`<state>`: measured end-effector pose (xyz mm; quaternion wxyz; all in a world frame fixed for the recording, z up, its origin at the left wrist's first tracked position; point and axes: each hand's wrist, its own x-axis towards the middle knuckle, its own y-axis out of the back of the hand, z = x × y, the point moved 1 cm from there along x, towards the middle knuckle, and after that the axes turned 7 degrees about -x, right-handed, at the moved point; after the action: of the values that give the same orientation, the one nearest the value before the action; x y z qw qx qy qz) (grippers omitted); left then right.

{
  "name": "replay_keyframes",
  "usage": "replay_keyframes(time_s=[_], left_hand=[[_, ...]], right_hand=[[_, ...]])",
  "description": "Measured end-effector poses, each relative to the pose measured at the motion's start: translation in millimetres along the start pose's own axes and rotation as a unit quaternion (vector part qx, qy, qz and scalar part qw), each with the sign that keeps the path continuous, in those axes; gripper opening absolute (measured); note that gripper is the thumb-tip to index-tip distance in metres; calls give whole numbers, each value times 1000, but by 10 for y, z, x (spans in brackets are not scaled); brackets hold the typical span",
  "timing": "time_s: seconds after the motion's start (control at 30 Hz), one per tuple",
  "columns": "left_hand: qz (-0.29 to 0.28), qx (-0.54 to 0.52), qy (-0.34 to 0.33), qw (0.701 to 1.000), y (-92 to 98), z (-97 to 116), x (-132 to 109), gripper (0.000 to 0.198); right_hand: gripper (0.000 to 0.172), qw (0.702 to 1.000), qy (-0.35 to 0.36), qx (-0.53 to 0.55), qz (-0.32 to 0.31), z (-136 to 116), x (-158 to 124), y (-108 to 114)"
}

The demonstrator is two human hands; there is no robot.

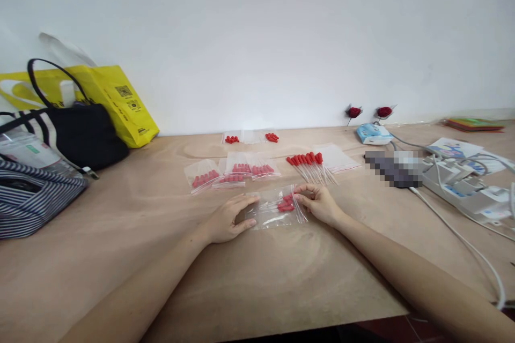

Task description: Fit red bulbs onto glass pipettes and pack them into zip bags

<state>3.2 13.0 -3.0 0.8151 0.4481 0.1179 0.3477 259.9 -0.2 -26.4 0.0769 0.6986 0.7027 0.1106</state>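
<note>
A clear zip-lock bag [267,220] lies on the table between my hands. Several red-tipped white sticks [286,204] are inside it, their red ends toward the zip on the right. My right hand [319,203] pinches the bag at its zip edge, thumb and fingers closed. At the other end, my left hand [231,218] rests with thumb and fingers apart, the tips touching the bag's left edge. Just beyond lies a loose fan of red-tipped sticks [308,159]. To its left are several filled zip-lock bags [205,174], partly overlapping.
Against the wall sit more bags with red pieces [272,138]. A flat clear bag stack [336,156] lies behind the loose sticks. On the right are a power strip [462,190] with cables and a blue packet [374,133]. A black bag [86,134] and yellow bag [129,110] stand left.
</note>
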Motion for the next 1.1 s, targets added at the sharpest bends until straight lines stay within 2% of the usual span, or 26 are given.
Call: replay_keyframes(time_s=[0.17, 0.27, 0.37, 0.47, 0.53, 0.6, 0.67, 0.73, 0.8, 0.97, 1.1], left_hand=[[-4, 5, 6, 1000, -4, -5, -2, 48], [-3, 7, 11, 1000, -3, -3, 1, 47], [-4, 10, 11, 1000, 1, 4, 2, 46], [-2, 15, 8, 1000, 6, 14, 2, 46], [0, 17, 3, 1000, 8, 20, 3, 45], [0, 16, -4, 1000, 9, 21, 6, 45], [-2, 14, -6, 1000, 8, 18, 7, 44], [-3, 11, -8, 1000, 6, 12, 7, 44], [-1, 7, -10, 1000, 3, 7, 7, 44], [-1, 1, -16, 1000, -3, 0, 12, 43], [-2, -3, -22, 1000, -4, 4, 17, 43]], right_hand=[[30, 997, 3, 52, -62, -13, 48, -76], [29, 998, -5, 57, -38, 36, 106, -101], [22, 998, 7, -69, -4, 60, 154, -63], [13, 978, 27, -209, -3, 8, 205, 54], [8, 966, 32, -254, 21, -60, 266, 154], [11, 946, 41, -313, 66, -134, 354, 226], [17, 905, 29, -410, 110, -191, 462, 245], [22, 855, -21, -501, 135, -217, 570, 221], [25, 825, -73, -542, 144, -213, 657, 182], [25, 828, -97, -531, 153, -171, 747, 141], [22, 849, -77, -498, 158, -197, 758, 197]])
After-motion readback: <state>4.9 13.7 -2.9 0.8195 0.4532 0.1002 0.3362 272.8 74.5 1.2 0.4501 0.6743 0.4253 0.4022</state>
